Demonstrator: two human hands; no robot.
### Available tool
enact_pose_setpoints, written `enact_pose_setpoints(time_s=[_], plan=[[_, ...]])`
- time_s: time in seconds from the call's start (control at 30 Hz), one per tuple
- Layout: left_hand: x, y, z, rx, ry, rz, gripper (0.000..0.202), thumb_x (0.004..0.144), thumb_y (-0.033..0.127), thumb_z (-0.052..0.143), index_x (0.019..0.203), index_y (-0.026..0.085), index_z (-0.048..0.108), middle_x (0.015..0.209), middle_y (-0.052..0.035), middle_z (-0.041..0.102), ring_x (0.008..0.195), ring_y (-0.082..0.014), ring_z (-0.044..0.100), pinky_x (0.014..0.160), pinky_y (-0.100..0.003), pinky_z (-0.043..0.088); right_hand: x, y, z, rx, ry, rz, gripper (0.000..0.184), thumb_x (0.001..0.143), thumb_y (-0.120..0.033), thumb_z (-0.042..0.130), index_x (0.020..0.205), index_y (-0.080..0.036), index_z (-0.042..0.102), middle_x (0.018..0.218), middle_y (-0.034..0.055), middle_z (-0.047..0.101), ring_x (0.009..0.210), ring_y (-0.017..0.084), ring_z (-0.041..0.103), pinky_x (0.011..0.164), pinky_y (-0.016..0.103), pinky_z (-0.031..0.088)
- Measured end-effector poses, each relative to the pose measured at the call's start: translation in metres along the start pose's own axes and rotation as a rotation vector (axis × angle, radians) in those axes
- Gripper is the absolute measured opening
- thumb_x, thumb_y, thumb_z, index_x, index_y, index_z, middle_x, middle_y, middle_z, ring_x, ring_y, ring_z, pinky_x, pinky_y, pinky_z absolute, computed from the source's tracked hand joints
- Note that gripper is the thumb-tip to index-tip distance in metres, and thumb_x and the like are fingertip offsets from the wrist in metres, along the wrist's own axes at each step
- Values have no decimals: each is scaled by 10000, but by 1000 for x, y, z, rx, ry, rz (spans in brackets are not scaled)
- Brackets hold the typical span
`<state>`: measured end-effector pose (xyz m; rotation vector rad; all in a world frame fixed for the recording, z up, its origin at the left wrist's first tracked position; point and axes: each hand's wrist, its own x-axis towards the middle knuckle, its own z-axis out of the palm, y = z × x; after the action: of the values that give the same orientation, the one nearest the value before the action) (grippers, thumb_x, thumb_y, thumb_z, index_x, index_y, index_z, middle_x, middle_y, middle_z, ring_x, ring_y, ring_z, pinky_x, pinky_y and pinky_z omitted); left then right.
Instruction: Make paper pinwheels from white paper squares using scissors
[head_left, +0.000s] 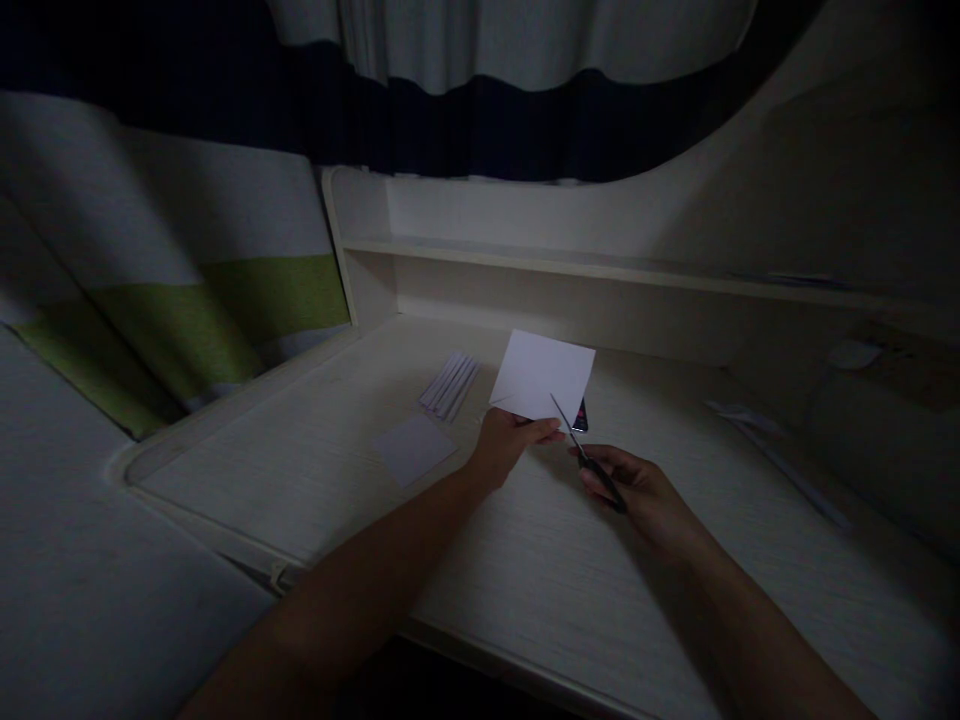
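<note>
My left hand [510,440] pinches the lower edge of a white sheet of paper [541,374] and holds it up over the desk. In my right hand [637,490] is a pair of scissors [581,450], fingers closed round the handles. The blades point up and left and meet the paper's bottom edge near its right corner. The room is dim.
A pale wooden desk [525,570] has a low shelf [600,265] at the back. A loose square of paper [415,448] and a small stack of paper strips [450,385] lie left of my hands. A dark phone [582,416] lies behind the sheet. Striped curtains [195,280] hang at left.
</note>
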<state>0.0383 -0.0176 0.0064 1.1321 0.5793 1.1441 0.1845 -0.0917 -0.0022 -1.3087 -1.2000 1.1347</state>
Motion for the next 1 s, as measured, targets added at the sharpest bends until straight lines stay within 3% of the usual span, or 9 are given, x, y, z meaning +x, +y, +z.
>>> enact_pose_setpoints(time_s=[0.1, 0.27, 0.4, 1.0], plan=[[-1, 2, 0, 14, 15, 12, 293, 558, 261, 708, 803, 109, 655, 784, -79, 676, 616, -133, 611, 625, -282, 510, 0, 2, -1, -6, -1, -6, 402, 540, -404, 717, 876, -201, 629, 522, -66, 373, 455, 56, 307, 435, 216, 234], [2, 3, -3, 11, 144, 95, 373, 620, 351, 661, 912, 121, 633, 966, -114, 645, 785, -186, 615, 600, -267, 500, 1, 7, -2, 0, -22, -9, 409, 560, -396, 712, 904, -194, 621, 535, -67, 382, 456, 48, 296, 434, 207, 212], [5, 1, -7, -34, 227, 93, 433, 610, 365, 665, 951, 104, 608, 992, -136, 631, 830, -213, 607, 600, -278, 498, 3, 10, -1, -18, -17, -21, 393, 569, -394, 705, 905, -206, 624, 510, -75, 361, 445, 47, 281, 426, 205, 206], [7, -1, -9, -70, 222, 62, 428, 599, 367, 674, 919, 89, 611, 995, -148, 628, 838, -225, 610, 608, -285, 502, 3, 12, 1, -29, 20, -37, 362, 554, -375, 709, 873, -221, 633, 527, -54, 447, 445, 56, 313, 429, 214, 215]])
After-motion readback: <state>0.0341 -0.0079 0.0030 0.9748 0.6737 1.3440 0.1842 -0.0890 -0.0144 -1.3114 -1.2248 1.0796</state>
